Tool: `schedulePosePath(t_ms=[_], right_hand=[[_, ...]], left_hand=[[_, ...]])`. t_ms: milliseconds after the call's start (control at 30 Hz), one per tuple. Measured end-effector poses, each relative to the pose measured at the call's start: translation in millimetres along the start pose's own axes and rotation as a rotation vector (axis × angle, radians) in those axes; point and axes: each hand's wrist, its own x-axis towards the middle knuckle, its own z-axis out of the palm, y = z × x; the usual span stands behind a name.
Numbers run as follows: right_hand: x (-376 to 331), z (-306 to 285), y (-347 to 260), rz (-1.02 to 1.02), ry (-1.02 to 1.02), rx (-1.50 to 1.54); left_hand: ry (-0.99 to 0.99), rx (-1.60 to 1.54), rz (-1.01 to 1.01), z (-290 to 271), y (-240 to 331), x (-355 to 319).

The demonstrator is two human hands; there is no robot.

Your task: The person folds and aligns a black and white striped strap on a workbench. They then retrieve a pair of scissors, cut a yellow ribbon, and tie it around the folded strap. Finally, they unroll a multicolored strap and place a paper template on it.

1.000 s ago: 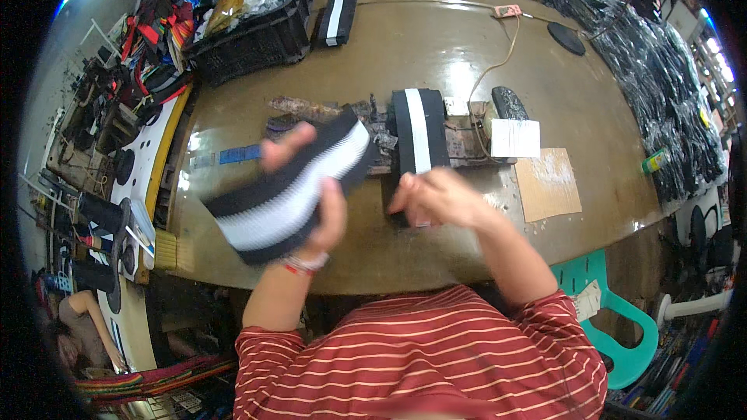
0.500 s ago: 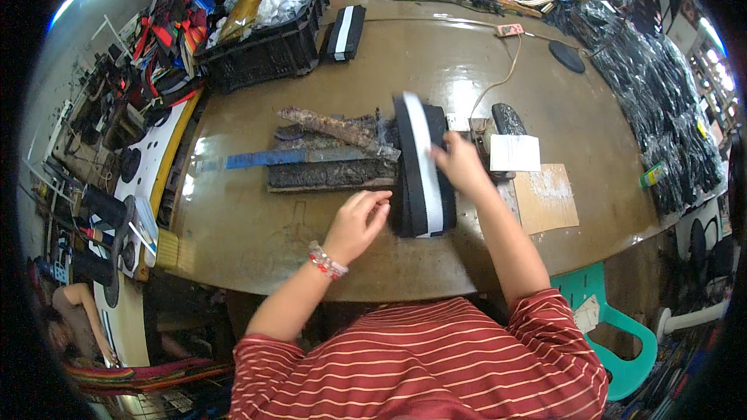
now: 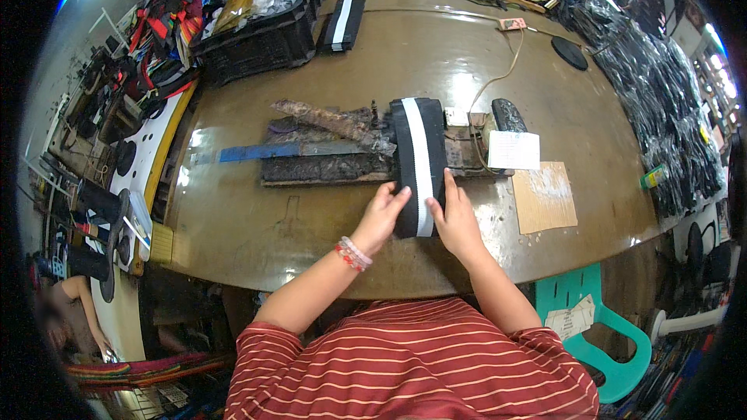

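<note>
A stack of black fabric strips with a white stripe down the middle (image 3: 420,159) lies lengthwise in front of me, across a worn, dark-crusted block (image 3: 327,169). My left hand (image 3: 379,219) grips the stack's left edge near its close end, thumb on top. On the opposite edge my right hand (image 3: 461,225) holds it, with the thumb by the white stripe and the fingers along the side. What the fingers do underneath is hidden. A flat bar with a blue end (image 3: 241,153) and a crusted stick (image 3: 323,120) rest on the block, left of the stack.
A similar striped stack (image 3: 342,23) lies beside a black crate (image 3: 257,54) of plastic bags at the far left. Right of the block are a white paper (image 3: 513,150) and a brown board (image 3: 545,198). Plastic-wrapped black goods (image 3: 654,101) line the right edge. A green chair (image 3: 615,342) stands below.
The strips, slanted and spread before, now form a straighter, neater stack. My right hand has come down toward me along its edge, and my left hand has moved right onto it.
</note>
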Motion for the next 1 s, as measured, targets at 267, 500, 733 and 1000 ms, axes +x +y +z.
schedulePosePath(t_ms=[267,500,733,1000], right_hand=[[-47.0,-42.4,-26.3,-0.109,-0.271,0.102],[-30.9,-110.3,-56.4,-0.781,-0.035,-0.102],[-25.6,-93.7,-51.9,-0.691,-0.556,-0.368],[-36.9,-50.6,-11.0,-0.679,-0.077,-0.568]], left_hand=[[0.013,-0.072,0.017,8.5,11.9,-1.8],[-0.273,1.255,0.511,12.2,69.4,-66.0],[-0.342,1.928,0.737,8.8,110.5,-111.1],[-0.194,1.975,0.487,-14.0,76.3,-81.1]])
